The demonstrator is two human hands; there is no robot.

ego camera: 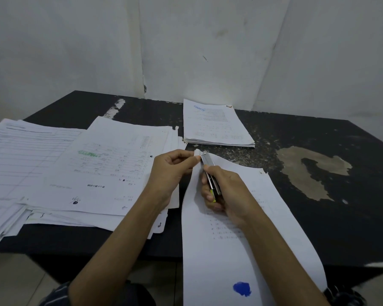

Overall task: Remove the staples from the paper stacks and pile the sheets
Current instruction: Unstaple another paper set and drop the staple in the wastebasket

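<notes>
A stapled paper stack [237, 246] lies over the table's near edge, with a blue blot near its bottom. My left hand [170, 171] pinches its far corner. My right hand [226, 195] grips a slim metal tool [210, 175] whose tip sits at that pinched corner. Loose printed sheets [102, 168] are spread in an untidy pile at the left. A neater stack of paper [215, 127] lies at the back of the table.
The black table [318, 217] has worn, peeling patches at the right [312, 171]. More ruled sheets [20, 155] overhang the left side. White walls meet in a corner behind the table. Floor tiles show below the near edge.
</notes>
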